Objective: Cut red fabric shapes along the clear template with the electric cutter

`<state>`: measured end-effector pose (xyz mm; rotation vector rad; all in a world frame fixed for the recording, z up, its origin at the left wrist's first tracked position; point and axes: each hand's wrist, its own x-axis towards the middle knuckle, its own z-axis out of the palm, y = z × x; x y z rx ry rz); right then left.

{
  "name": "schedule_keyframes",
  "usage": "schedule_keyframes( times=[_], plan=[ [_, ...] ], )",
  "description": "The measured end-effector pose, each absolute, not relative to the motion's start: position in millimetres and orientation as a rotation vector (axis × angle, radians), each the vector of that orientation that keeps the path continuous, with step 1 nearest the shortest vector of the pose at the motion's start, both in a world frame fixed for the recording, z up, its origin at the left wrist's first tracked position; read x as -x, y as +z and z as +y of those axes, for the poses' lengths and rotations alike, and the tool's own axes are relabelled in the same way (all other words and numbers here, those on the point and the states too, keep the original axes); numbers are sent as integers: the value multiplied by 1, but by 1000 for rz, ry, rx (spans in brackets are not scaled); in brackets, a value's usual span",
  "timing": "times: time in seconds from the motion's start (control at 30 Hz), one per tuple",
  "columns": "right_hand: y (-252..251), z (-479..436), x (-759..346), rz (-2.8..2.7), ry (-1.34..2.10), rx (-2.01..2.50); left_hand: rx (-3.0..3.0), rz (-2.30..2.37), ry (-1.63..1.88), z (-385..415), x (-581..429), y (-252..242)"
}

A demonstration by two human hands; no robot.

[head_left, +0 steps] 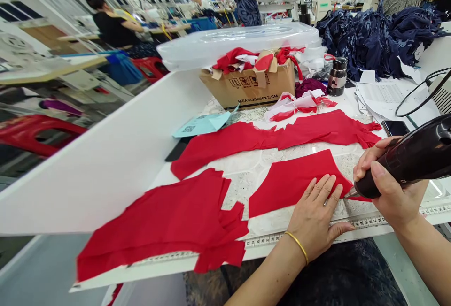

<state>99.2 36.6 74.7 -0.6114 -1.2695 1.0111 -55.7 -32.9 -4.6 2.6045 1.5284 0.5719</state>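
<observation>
Left hand (313, 217) spread flat, pressing red cloth piece (289, 188) at 4 o'clock; right hand (391, 179) wrapped round handheld cutter (412, 160), tip at cloth edge. Red strip (271, 139) at 3 o'clock, jagged red piece (162, 221) at 7 o'clock appear already cut; this edge appears part-cut.

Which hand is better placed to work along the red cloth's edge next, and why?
Probably the right hand: it grips the dark hand tool, whose metal tip sits at the edge of the red cloth. The left hand lies flat, pressing the cloth down.
</observation>
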Motion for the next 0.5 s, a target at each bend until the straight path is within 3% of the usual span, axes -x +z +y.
schedule_keyframes(
  times=[0.5],
  plan=[
    [80,38,-103,-1250,978,640,-2642,1505,600,-33,54,0]
  ],
)
